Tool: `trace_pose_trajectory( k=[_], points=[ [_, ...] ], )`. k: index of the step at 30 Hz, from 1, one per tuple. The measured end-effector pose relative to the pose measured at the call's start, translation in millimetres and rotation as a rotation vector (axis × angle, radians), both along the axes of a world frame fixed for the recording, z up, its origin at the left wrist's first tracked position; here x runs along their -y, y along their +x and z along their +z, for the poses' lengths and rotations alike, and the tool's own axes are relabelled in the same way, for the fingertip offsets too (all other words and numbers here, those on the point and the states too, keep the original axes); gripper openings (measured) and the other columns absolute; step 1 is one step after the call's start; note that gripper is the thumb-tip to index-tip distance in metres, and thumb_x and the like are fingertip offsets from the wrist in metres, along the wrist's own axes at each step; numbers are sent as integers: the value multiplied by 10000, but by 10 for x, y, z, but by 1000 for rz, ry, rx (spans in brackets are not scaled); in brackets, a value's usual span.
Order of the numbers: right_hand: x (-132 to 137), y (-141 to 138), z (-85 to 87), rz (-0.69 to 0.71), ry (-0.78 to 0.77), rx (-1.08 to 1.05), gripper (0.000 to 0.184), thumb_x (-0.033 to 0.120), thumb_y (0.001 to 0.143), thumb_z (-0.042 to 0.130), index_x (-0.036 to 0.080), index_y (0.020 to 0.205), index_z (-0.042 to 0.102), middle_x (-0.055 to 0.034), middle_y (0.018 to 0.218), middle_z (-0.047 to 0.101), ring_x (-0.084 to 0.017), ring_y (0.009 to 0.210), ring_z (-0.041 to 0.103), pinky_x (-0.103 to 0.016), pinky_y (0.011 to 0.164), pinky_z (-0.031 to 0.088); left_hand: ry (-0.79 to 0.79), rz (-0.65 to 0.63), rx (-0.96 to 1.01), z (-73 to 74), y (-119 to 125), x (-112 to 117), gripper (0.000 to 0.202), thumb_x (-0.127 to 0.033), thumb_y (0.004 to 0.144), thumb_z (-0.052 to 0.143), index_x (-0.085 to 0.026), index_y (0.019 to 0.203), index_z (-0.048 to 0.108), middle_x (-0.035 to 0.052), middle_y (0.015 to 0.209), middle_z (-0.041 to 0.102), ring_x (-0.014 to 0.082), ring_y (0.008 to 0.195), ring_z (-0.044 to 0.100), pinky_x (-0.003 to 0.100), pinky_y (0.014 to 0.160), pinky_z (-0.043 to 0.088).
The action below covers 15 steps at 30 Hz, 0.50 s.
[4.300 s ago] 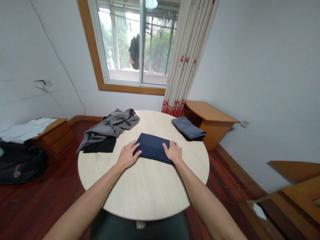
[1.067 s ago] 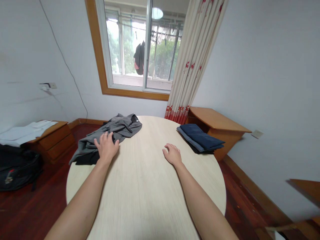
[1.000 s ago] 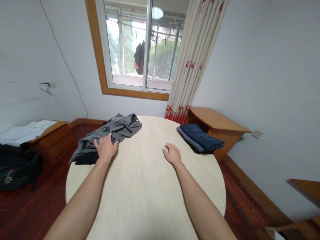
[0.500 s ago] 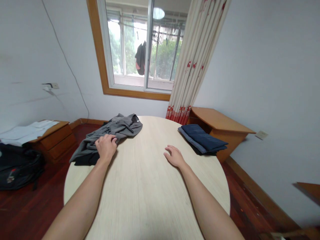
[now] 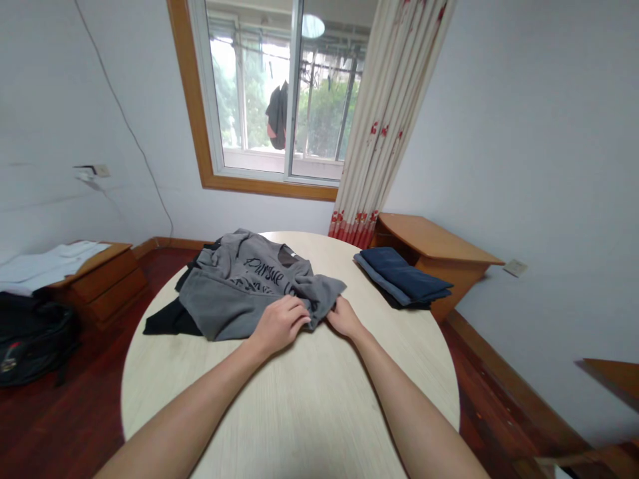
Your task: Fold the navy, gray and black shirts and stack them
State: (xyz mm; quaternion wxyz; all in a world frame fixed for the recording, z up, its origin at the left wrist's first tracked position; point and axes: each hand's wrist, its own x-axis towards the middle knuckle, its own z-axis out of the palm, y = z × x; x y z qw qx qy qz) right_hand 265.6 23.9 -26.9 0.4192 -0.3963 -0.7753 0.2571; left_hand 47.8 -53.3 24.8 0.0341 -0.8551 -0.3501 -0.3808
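Note:
A grey T-shirt (image 5: 224, 303) with black lettering lies rumpled on the left and middle of the round table (image 5: 279, 412), its neck toward the window. My left hand (image 5: 282, 322) is closed on the shirt's near edge, fingers curled into the cloth. Close beside it, my right hand (image 5: 344, 318) pinches a corner of the same shirt, probably a sleeve; the thumb is partly hidden by fabric. Black cloth (image 5: 172, 319) pokes out from beneath the shirt at the left.
Folded dark blue and black clothes (image 5: 404, 276) are stacked at the table's right edge. Behind them stands a wooden desk (image 5: 439, 236). A low cabinet (image 5: 112, 283) with papers and a black backpack (image 5: 34, 339) are at the left. A curtain (image 5: 372, 146) hangs by the window.
The grey T-shirt has been drawn rightward and spread, so its lettering shows. My left hand moved right with it, and my right hand went from empty to gripping its corner.

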Motion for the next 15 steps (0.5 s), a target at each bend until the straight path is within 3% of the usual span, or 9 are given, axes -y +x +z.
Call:
trace_pose_trajectory(
  k=[3,8,11,13,15],
  points=[
    [-10,14,38,5,15,22,341,199,753,590,191,1075,701,-82,1170,721,-283,1134,636,-454,1051,457,-60,111,-13,63,-97,-18,149,-295,950,598,-195,1031,674,79,1078,702,232,1005,613,375,874,479],
    [-20,34,77,25,-21,-84,444,267,714,683,172,1147,670,-112,1214,695,-299,1185,602,-478,1105,395,-252,442,-145,68,-458,-120,466,-396,871,692,-220,1292,597,125,1368,601,319,1271,523,541,1110,323],
    [41,43,108,162,-176,-130,692,361,634,811,149,1255,589,-135,1266,659,-293,1189,595,-474,1088,414,-385,540,-228,29,-620,-181,533,-430,850,705,-209,1322,591,138,1309,643,336,1248,550,570,1144,256],
    [118,-4,117,292,-317,-171,810,410,606,847,151,1307,535,-135,1263,653,-275,1144,620,-444,1023,478,-445,550,-271,21,-663,-207,475,-413,850,704,-204,1271,635,138,1248,679,336,1214,578,553,1138,269],
    [195,-106,106,356,-412,-245,812,428,630,842,166,1322,509,-116,1196,677,-243,1052,656,-393,924,540,-479,538,-309,33,-659,-216,336,-363,866,685,-209,1165,694,131,1183,709,330,1171,607,518,1099,327]
  ],
)
